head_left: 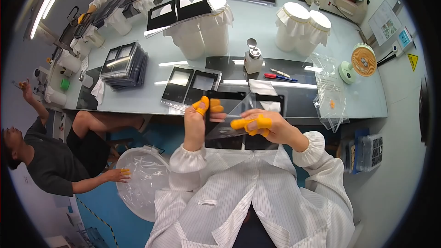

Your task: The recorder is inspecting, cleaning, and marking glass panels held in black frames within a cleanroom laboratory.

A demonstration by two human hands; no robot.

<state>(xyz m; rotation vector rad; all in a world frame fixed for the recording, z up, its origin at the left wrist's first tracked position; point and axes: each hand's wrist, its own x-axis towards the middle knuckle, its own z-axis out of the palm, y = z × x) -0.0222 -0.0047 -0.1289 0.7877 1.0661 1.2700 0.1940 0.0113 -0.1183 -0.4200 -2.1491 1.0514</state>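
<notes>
The pale worktop [257, 25], with dark patches, spans the scene. To its near left, a seated person in dark clothes [57, 158] has 1 hand over a round white bin [130, 208] holding crumpled clear film. On the worktop stand cloth-covered white containers, including a left pair [215, 32] bearing a black-framed panel and a right pair [288, 32]. A stack of black-framed panels [121, 71] lies farther left.

The held panel [225, 143], black with 2 windows, is in front of the wearer's striped white coat, overlapping the worktop's near edge in view. A similar flat panel [179, 93] lies on the worktop near the left hand. A small fan [364, 60] stands at right. Clear film [239, 107] slants across the held panel's left half.

The left hand [196, 118] has its grip pinching the panel's left edge; the right hand [265, 126] has its grip pinching the film. Both wear yellow finger covers. Beyond are a pump bottle [253, 63], then 2 pens, red [273, 76] and blue [288, 79].
</notes>
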